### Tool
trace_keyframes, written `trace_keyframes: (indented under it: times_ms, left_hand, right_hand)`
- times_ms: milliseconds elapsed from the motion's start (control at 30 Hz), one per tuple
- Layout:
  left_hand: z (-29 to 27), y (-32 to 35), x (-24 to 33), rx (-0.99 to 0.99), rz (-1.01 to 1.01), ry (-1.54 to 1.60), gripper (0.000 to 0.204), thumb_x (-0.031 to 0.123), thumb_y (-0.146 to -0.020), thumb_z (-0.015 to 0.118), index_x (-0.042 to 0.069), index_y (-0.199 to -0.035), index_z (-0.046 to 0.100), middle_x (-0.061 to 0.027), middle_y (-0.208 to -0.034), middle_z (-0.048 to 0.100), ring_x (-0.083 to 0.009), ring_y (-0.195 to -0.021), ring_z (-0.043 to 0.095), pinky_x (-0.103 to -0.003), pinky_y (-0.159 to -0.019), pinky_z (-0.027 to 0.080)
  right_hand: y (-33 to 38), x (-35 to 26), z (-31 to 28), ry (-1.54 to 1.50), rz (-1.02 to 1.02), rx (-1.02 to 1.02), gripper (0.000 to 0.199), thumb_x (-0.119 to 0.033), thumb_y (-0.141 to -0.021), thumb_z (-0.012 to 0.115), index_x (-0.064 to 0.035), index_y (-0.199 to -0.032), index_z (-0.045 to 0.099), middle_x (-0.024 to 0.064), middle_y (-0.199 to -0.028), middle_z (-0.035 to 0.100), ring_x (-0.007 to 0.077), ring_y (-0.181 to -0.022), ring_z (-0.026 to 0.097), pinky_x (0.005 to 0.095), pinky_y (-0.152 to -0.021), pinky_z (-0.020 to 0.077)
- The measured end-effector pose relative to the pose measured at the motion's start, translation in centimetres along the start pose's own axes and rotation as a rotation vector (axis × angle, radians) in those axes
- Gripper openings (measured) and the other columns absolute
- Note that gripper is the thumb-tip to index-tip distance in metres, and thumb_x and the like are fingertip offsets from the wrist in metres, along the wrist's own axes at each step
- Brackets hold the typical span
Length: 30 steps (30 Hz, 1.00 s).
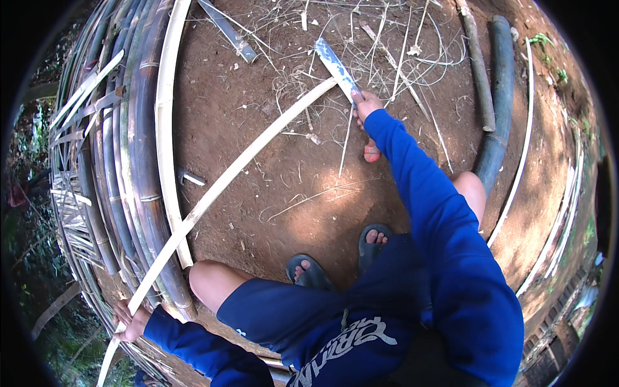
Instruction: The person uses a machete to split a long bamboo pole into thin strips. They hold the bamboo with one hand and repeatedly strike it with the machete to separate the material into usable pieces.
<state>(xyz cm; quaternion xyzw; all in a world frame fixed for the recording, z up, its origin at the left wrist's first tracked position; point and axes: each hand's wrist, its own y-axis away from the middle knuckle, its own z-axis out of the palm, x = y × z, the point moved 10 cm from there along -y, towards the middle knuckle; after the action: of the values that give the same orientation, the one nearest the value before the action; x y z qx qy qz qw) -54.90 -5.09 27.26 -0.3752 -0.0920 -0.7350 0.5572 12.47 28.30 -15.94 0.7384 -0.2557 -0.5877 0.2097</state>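
Head view, left hand curled round bamboo strip, right hand clasping knife, blade at strip's tip

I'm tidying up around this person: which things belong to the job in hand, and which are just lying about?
In use:
pale strip, in the left hand
knife, in the right hand

Seemingly lying about:
dark bamboo pole, at right
brown pole beside it
grey flat piece, upper left

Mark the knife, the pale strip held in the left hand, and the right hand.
Knife (336, 66): head view, middle of the blade.
Pale strip (222, 181): head view, about mid-length.
Right hand (368, 104): head view, back of the hand.
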Motion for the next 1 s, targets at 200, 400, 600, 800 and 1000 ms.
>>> trace_keyframes:
  times_ms: [200, 400, 600, 800, 1000]
  left_hand:
    - [3.1, -0.3, 2.0, -0.19, -0.011, 0.08, 0.046, 0.049, -0.085, 0.042, 0.009, -0.063, 0.04, 0.0032, -0.043, 0.025, -0.0088, -0.034, 0.028, -0.023, -0.035, 0.025]
    - [4.1, -0.9, 1.7, -0.14, -0.007, 0.091, 0.038, 0.042, -0.083, 0.046, 0.009, -0.064, 0.039, 0.0039, -0.044, 0.022, -0.0098, -0.036, 0.024, -0.025, -0.038, 0.022]
    - [1.9, 0.3, 0.8, -0.027, 0.039, 0.063, 0.032, 0.037, -0.079, 0.051, 0.009, -0.066, 0.041, 0.0055, -0.043, 0.023, -0.0078, -0.035, 0.025, -0.021, -0.037, 0.022]
    - [1.9, -0.4, 2.1, -0.102, 0.05, 0.044, 0.034, 0.037, -0.08, 0.05, 0.009, -0.065, 0.041, 0.0048, -0.043, 0.023, -0.0082, -0.035, 0.024, -0.022, -0.037, 0.022]
    - [2.3, -0.3, 2.2, -0.082, 0.061, 0.033, 0.038, 0.04, -0.085, 0.046, 0.008, -0.065, 0.038, 0.0045, -0.043, 0.022, -0.0087, -0.035, 0.024, -0.024, -0.036, 0.021]
  right_hand:
    - [1.4, 1.2, 0.7, -0.089, 0.088, -0.087, 0.04, -0.047, -0.094, 0.048, -0.0111, -0.107, 0.06, 0.0017, -0.061, 0.054, 0.0119, -0.041, 0.047, 0.0295, -0.037, 0.0409]
    - [-0.1, 0.5, -0.5, -0.126, 0.039, 0.088, 0.038, -0.044, -0.096, 0.047, -0.0095, -0.105, 0.061, 0.0033, -0.061, 0.055, 0.0128, -0.041, 0.048, 0.0305, -0.038, 0.0418]
    - [0.1, 2.7, -0.2, -0.162, 0.098, 0.004, 0.04, -0.046, -0.095, 0.048, -0.0105, -0.109, 0.06, 0.0028, -0.061, 0.054, 0.0121, -0.041, 0.047, 0.0305, -0.037, 0.041]
    - [1.2, 1.2, 0.7, -0.103, 0.045, -0.045, 0.04, -0.045, -0.095, 0.048, -0.0099, -0.109, 0.061, 0.0024, -0.06, 0.053, 0.0119, -0.04, 0.047, 0.0313, -0.037, 0.0409]
    - [0.6, 1.2, 0.2, -0.145, 0.08, -0.06, 0.037, -0.044, -0.095, 0.05, -0.0106, -0.11, 0.059, 0.0016, -0.06, 0.051, 0.0118, -0.039, 0.043, 0.0298, -0.035, 0.0379]
